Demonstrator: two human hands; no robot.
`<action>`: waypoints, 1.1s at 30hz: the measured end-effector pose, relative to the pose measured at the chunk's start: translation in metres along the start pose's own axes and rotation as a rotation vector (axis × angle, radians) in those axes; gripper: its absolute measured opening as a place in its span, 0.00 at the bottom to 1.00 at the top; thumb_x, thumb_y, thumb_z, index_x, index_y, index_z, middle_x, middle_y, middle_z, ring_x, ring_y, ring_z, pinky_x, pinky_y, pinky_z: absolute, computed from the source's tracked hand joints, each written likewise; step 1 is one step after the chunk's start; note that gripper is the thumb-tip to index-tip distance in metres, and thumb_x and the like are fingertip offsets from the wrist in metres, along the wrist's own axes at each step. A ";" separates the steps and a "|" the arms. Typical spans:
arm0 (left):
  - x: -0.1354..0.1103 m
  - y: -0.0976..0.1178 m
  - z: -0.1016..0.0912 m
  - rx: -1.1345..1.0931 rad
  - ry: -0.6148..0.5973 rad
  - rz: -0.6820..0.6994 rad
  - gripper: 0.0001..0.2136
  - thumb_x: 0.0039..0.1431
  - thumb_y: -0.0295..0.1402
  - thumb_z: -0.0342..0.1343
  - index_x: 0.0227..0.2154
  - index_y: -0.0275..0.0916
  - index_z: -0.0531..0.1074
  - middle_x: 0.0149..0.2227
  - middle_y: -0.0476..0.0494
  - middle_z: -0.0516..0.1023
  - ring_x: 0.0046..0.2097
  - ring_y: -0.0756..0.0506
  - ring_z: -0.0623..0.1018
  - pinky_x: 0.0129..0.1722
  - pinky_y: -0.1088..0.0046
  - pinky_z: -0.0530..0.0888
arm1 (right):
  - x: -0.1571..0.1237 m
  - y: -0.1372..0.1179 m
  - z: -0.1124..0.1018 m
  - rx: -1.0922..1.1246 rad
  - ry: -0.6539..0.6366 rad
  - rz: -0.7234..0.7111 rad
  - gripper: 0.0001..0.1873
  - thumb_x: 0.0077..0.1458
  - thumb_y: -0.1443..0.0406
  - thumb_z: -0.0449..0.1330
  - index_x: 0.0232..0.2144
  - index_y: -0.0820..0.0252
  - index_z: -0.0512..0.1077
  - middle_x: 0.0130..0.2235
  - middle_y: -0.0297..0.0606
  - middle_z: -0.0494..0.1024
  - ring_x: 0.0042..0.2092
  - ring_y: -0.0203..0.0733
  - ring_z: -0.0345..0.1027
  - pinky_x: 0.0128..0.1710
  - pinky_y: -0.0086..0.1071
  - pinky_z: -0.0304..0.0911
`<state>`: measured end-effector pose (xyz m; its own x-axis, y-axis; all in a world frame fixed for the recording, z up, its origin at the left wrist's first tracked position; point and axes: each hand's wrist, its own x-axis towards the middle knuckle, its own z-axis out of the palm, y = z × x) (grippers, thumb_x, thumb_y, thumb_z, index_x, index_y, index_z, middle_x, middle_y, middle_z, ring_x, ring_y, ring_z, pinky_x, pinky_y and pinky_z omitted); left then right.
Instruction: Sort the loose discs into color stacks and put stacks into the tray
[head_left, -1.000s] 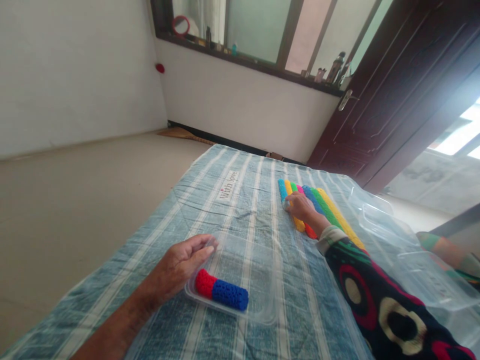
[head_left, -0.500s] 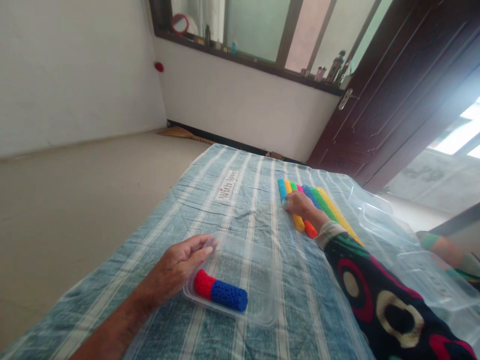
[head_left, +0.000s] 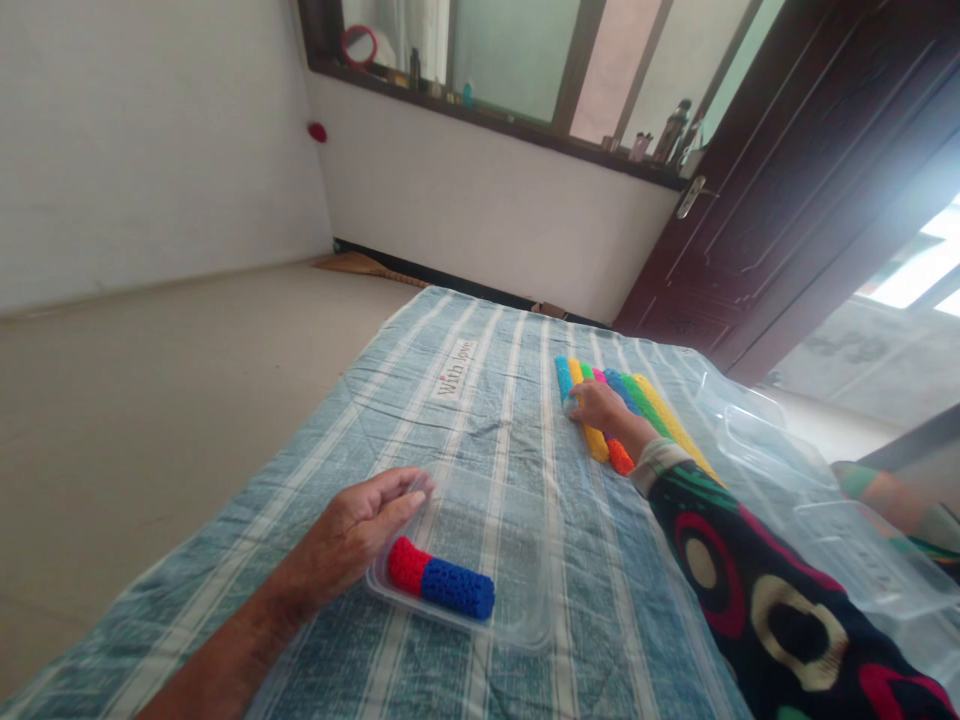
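Observation:
My left hand [head_left: 386,510] pinches the left rim of a clear plastic container [head_left: 525,625] that rests on the striped cloth. Inside lie a red knobbly roll [head_left: 409,567] and a blue knobbly roll [head_left: 457,590], end to end. My right hand [head_left: 598,405], in a patterned sleeve, reaches to a row of similar coloured rolls. Its fingers close around the near end of the light blue roll [head_left: 564,380], at the row's left side. Yellow roll [head_left: 595,443], orange roll [head_left: 620,457] and green, pink and blue ones lie alongside, partly hidden by the hand.
Several clear plastic containers [head_left: 862,545] stand at the right. Among them shows part of a forearm [head_left: 896,497] with a cuff; whose it is, I cannot tell. The blue striped cloth [head_left: 480,430] has its edge at the left. Beyond are a wall and a dark red door [head_left: 735,200].
Hardly anything differs. My right hand stays at the light blue roll, its fingers shifted very slightly; my left hand and the container have not moved.

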<state>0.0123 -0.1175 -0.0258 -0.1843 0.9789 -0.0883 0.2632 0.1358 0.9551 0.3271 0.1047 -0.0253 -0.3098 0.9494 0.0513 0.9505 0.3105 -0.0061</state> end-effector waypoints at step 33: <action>-0.004 0.010 -0.001 -0.036 -0.112 -0.014 0.22 0.44 0.54 0.64 0.36 0.43 0.82 0.39 0.43 0.86 0.47 0.34 0.82 0.51 0.61 0.77 | -0.004 -0.001 -0.003 -0.027 0.002 -0.035 0.16 0.53 0.67 0.65 0.46 0.57 0.79 0.51 0.44 0.78 0.53 0.51 0.70 0.48 0.33 0.63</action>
<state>0.0147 -0.1199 -0.0154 -0.0804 0.9881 -0.1308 0.2269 0.1459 0.9629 0.3271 0.1008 -0.0224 -0.3430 0.9379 0.0529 0.9393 0.3423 0.0222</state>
